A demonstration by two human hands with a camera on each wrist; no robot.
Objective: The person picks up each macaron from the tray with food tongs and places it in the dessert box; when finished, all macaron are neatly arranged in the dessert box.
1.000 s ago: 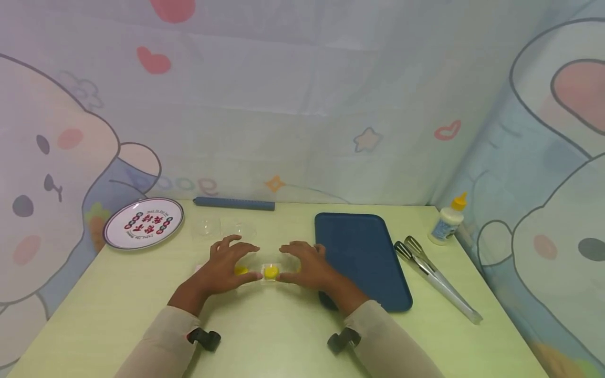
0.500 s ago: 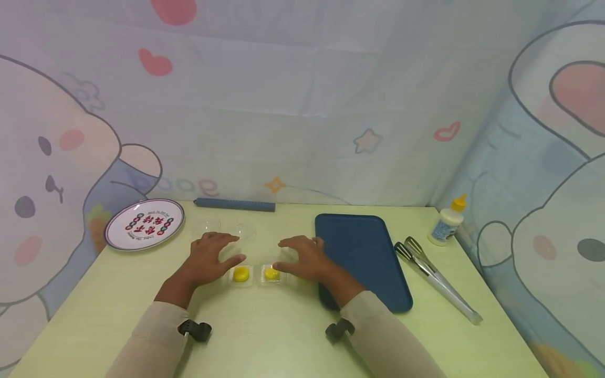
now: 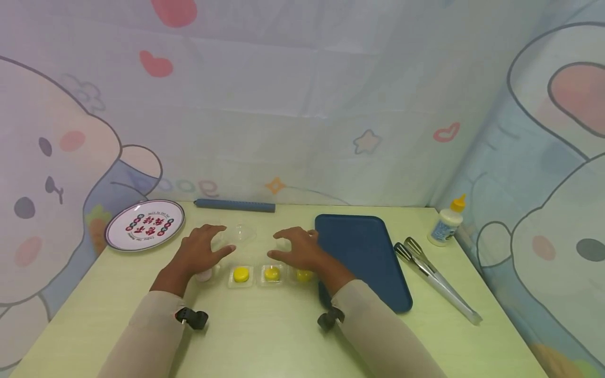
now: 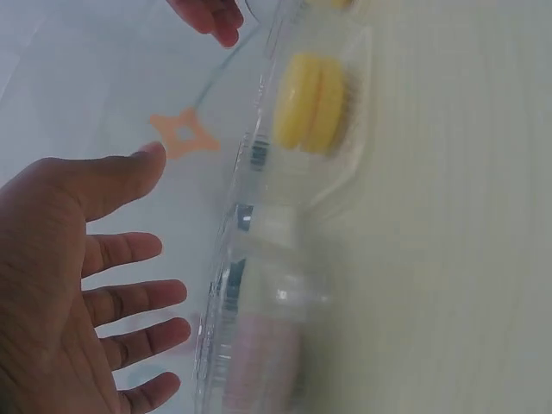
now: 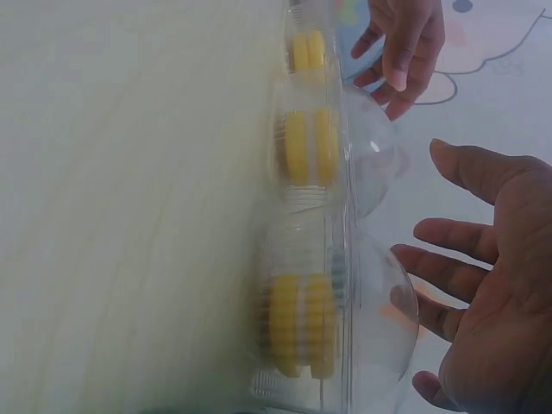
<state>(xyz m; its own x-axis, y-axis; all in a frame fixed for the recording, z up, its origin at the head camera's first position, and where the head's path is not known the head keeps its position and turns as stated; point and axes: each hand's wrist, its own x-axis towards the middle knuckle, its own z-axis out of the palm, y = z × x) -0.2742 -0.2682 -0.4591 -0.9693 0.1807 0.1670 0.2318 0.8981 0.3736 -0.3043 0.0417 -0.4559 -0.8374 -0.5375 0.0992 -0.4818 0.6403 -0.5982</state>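
Several clear plastic boxes stand in a row at mid-table. Two in the middle hold yellow macarons (image 3: 241,274); another yellow macaron (image 5: 304,328) sits in the box at the row's right end, and a pink macaron (image 4: 263,362) in the left one. My left hand (image 3: 200,252) hovers above and behind the left end, fingers spread, holding nothing. Over the right end floats my right hand (image 3: 300,251), thumb and fingers apart, with nothing in it. Behind the row lies a clear domed lid (image 3: 241,232); my left hand partly hides another clear piece beside it.
A dark blue tray (image 3: 364,262) lies right of the row, beside metal tongs (image 3: 439,281). A glue-like bottle (image 3: 446,226) with a yellow cap stands at the back right. A printed plate (image 3: 145,226) and a blue-grey stick (image 3: 235,205) are at the back.
My left hand has moved left, away from the middle boxes. My right hand has lifted back slightly off the row, so more of the yellow macarons show. The boxes stay in place.
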